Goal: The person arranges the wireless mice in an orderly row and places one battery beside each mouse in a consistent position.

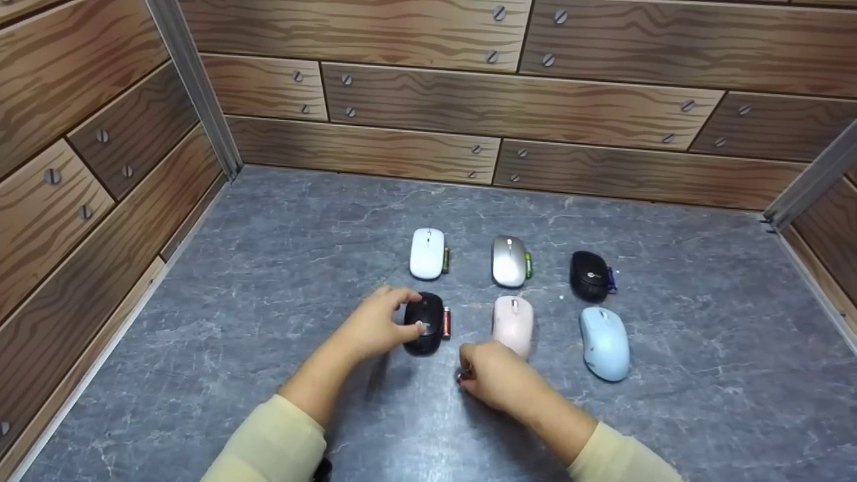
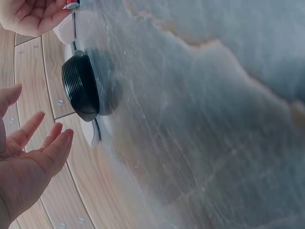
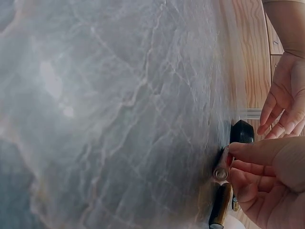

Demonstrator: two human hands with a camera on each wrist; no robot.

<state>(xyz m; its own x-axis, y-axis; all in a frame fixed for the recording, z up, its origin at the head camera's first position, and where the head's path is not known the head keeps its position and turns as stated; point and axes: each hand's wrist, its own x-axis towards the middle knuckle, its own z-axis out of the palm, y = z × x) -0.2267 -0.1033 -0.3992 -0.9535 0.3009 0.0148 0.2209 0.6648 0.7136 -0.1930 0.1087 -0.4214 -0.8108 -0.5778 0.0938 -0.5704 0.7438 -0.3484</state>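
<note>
My left hand (image 1: 378, 325) is spread over the left side of a black mouse (image 1: 424, 325), with thumb and fingers apart. The left wrist view shows a gap between that hand (image 2: 35, 162) and the black mouse (image 2: 80, 86). A red battery (image 1: 446, 323) lies along the mouse's right side. Just in front of the pink mouse (image 1: 513, 321), my right hand (image 1: 499, 378) pinches another red battery (image 3: 221, 168) between thumb and fingers. The right hand covers the near end of the pink mouse in the head view.
Behind stand a white mouse (image 1: 427, 254) and a silver mouse (image 1: 509, 261), each with a green battery at its right. Farther right are a second black mouse (image 1: 589, 276) beside a purple battery (image 1: 611, 280) and a light blue mouse (image 1: 604, 345). Wood-patterned walls (image 1: 402, 94) border the grey tabletop.
</note>
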